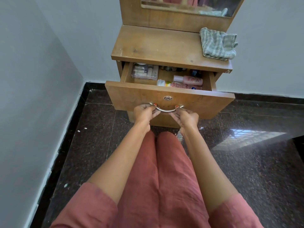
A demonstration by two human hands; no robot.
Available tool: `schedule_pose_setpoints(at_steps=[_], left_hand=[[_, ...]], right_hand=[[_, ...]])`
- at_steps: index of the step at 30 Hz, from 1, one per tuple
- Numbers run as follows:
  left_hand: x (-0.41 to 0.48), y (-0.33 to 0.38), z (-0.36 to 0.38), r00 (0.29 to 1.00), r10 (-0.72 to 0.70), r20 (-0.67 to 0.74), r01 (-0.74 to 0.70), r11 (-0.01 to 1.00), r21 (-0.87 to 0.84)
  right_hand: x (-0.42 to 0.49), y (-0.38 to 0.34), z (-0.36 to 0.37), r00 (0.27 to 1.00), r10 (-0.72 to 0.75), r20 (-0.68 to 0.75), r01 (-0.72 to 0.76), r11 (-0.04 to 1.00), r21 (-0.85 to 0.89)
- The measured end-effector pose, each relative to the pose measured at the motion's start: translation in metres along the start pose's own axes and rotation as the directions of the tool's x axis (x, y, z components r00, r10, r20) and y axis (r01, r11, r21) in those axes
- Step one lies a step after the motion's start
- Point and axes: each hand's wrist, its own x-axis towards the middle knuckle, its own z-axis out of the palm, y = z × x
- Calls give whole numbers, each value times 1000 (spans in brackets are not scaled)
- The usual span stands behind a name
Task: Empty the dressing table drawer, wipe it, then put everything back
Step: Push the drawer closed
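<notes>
The wooden dressing table drawer (141,96) stands partly pulled out. Both hands grip its curved metal handle (166,110): my left hand (144,112) at the left end, my right hand (186,117) at the right end. Inside the drawer lie a clear plastic case of cosmetics (144,72), a pink bottle (188,79), a white and yellow tube (164,83) and several small bottles at the back, partly hidden under the tabletop. A striped green-and-white cloth (217,44) is bunched on the right of the tabletop (158,46).
A mirror (189,5) rises behind the tabletop. The table stands in a corner, with a pale wall (41,79) close on the left. Dark polished stone floor (255,162) spreads to the right. My knees in red cloth are below the drawer.
</notes>
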Motion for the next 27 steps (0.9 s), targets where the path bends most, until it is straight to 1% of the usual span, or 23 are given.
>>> schedule_pose_setpoints(at_steps=[11,27], left_hand=[[26,15,15,1000,-13,-19,14,1000,13],[58,27,31,1000,-6,-20,7,999,46]], right_hand=[[24,-14,18,1000,-6,-27,6,1000,-9],[51,-29,37,1000,-17,-14,17,1000,3]])
